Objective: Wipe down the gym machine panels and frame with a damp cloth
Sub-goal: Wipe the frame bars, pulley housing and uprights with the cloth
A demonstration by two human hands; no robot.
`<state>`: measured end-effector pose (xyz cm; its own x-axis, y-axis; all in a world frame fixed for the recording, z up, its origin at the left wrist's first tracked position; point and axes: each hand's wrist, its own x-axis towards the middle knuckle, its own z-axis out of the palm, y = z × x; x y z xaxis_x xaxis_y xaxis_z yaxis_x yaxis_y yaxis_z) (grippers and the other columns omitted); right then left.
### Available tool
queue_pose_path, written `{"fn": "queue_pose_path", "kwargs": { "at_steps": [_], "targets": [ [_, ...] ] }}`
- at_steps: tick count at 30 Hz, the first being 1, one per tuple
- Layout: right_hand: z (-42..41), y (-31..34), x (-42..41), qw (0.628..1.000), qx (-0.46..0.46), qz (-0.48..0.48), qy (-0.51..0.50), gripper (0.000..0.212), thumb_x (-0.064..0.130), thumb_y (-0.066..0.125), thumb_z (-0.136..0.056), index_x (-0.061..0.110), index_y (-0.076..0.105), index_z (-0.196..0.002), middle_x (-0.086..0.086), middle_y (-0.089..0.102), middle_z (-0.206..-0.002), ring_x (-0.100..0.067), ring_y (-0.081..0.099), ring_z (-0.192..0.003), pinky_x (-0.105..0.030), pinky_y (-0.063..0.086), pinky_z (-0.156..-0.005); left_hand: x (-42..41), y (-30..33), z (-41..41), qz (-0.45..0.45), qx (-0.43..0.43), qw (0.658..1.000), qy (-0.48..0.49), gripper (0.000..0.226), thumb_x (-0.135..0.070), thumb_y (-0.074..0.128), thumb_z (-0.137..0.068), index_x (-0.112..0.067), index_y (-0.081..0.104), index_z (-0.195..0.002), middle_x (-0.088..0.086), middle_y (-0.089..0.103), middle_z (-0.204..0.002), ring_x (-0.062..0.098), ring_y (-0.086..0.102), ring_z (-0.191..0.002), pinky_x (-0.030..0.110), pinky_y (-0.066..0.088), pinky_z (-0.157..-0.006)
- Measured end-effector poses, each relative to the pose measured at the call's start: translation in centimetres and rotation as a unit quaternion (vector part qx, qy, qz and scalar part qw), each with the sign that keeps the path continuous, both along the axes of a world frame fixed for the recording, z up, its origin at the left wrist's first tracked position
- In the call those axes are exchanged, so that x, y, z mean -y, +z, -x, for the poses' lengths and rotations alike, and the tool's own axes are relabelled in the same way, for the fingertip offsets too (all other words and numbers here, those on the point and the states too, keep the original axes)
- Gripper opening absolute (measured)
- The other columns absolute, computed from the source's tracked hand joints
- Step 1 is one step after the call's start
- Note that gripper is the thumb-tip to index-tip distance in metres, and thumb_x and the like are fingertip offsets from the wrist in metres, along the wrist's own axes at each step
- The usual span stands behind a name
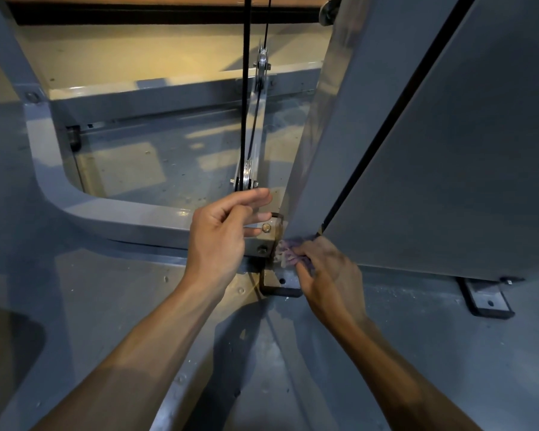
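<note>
Item 1: right hand point(325, 272), lower centre-right of the frame. I see it reach in from the bottom right, forearm bare, fingers curled and bunching a purple cloth point(288, 255) against the bottom corner of the grey upright panel point(448, 166). The hand is slightly blurred.

Item 2: purple cloth, crumpled, at the centre of the frame, pressed where the panel's lower edge meets a rusty bolted bracket point(269, 234).

Item 3: left hand point(221, 231), just left of centre. It holds nothing; fingers loosely bent and spread, tips pointing right, just above the bracket bolts. I cannot tell whether they touch the metal. The two hands sit near each other, apart.

Item 4: curved grey frame tube point(112, 209), sweeping from upper left toward the bracket.

Item 5: black cable point(246, 88), running down from top centre to a lower pulley point(248, 178) just above the left fingers.

Item 6: grey floor point(106, 306), filling the lower frame.
</note>
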<state>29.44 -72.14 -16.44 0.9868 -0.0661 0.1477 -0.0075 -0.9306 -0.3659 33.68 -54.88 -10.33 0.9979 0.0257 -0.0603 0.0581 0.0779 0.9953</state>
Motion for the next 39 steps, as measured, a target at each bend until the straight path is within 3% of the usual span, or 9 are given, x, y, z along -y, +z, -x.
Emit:
{"fn": "queue_pose_path", "kwargs": {
  "at_steps": [5, 10, 16, 20, 23, 30, 33, 37, 39],
  "targets": [
    [2.3, -2.0, 2.2, 1.0, 0.002, 0.019, -0.006, 0.009, 0.025, 0.073, -0.09, 0.026, 0.064, -0.09, 0.009, 0.056, -0.087, -0.011, 0.054, -0.058, -0.023, 0.038, -0.048, -0.3, -0.1, -0.1, -0.001, 0.001, 1.0, -0.001, 0.039, 0.0, 0.048, -0.105, -0.026, 0.077, -0.104, -0.011, 0.079, -0.105, 0.013, 0.077, -0.094, 0.031, 0.063, -0.082],
    [3.6, -2.4, 4.6, 0.997, 0.074, -0.021, -0.006, 0.02, 0.012, 0.077, -0.085, 0.023, 0.068, -0.1, 0.012, 0.065, -0.1, -0.012, 0.063, -0.068, -0.034, 0.053, -0.05, -0.7, -0.6, -0.2, -0.003, 0.0, 1.0, -0.003, 0.039, 0.001, 0.048, -0.104, -0.024, 0.077, -0.105, -0.01, 0.08, -0.105, 0.013, 0.077, -0.094, 0.029, 0.063, -0.081],
    [2.0, -3.5, 3.2, 0.996, 0.072, -0.051, -0.02, 0.007, 0.014, 0.063, -0.093, 0.019, 0.065, -0.098, 0.005, 0.068, -0.102, -0.015, 0.061, -0.071, -0.04, 0.055, -0.058, -0.5, -1.3, -0.3, -0.011, -0.006, 1.0, -0.003, 0.035, 0.0, 0.049, -0.104, -0.021, 0.078, -0.109, -0.008, 0.08, -0.106, 0.014, 0.077, -0.094, 0.03, 0.062, -0.081],
    [1.3, -3.6, 1.0, 0.997, 0.033, -0.069, -0.028, 0.021, 0.016, 0.063, -0.097, 0.026, 0.069, -0.114, 0.008, 0.069, -0.107, 0.004, 0.053, -0.078, -0.004, 0.039, -0.065, -1.1, -1.4, -0.5, -0.015, -0.007, 1.0, 0.001, 0.037, 0.001, 0.048, -0.104, -0.02, 0.078, -0.108, -0.006, 0.08, -0.105, 0.014, 0.077, -0.093, 0.031, 0.063, -0.081],
    [0.4, -3.8, -1.5, 0.998, 0.012, -0.052, 0.016, 0.024, 0.024, 0.06, -0.1, 0.032, 0.066, -0.121, 0.012, 0.068, -0.114, -0.001, 0.058, -0.082, -0.017, 0.047, -0.071, -1.2, -1.5, -0.5, -0.019, -0.009, 1.0, 0.002, 0.037, 0.002, 0.048, -0.104, -0.019, 0.078, -0.108, -0.007, 0.08, -0.105, 0.013, 0.077, -0.093, 0.031, 0.063, -0.082],
    [1.1, -3.3, -1.7, 0.998, 0.024, -0.028, 0.052, 0.027, 0.013, 0.062, -0.096, 0.029, 0.063, -0.117, 0.009, 0.066, -0.114, -0.013, 0.062, -0.091, -0.033, 0.056, -0.073, -1.9, -1.8, -0.6, -0.009, -0.015, 1.0, 0.011, 0.035, 0.001, 0.047, -0.104, -0.015, 0.078, -0.11, -0.005, 0.08, -0.104, 0.015, 0.077, -0.094, 0.032, 0.062, -0.083],
    [1.0, -3.7, -1.4, 0.998, 0.024, -0.055, 0.033, 0.032, 0.009, 0.065, -0.094, 0.03, 0.063, -0.118, 0.01, 0.067, -0.116, -0.011, 0.062, -0.092, -0.027, 0.052, -0.072, -1.5, -2.1, -0.5, -0.007, -0.019, 1.0, 0.014, 0.035, 0.001, 0.047, -0.103, -0.013, 0.078, -0.11, -0.003, 0.08, -0.103, 0.016, 0.077, -0.094, 0.029, 0.062, -0.08],
    [1.6, -4.7, -2.0, 0.999, -0.003, -0.033, 0.016, 0.015, 0.011, 0.063, -0.094, 0.021, 0.067, -0.105, 0.001, 0.07, -0.1, -0.02, 0.065, -0.084, -0.028, 0.045, -0.065, -1.1, -2.3, -0.2, -0.009, -0.019, 1.0, 0.005, 0.035, 0.002, 0.047, -0.103, -0.014, 0.079, -0.107, -0.002, 0.08, -0.103, 0.019, 0.078, -0.094, 0.032, 0.063, -0.079],
    [1.6, -3.7, -2.3, 0.998, 0.026, -0.045, 0.021, 0.013, 0.014, 0.065, -0.095, 0.023, 0.067, -0.104, 0.005, 0.07, -0.098, -0.015, 0.064, -0.08, -0.023, 0.043, -0.063, -1.2, -2.5, -0.4, -0.007, -0.021, 1.0, 0.009, 0.036, 0.002, 0.046, -0.103, -0.014, 0.078, -0.107, -0.002, 0.08, -0.102, 0.019, 0.078, -0.094, 0.034, 0.062, -0.081]
  ]
}}
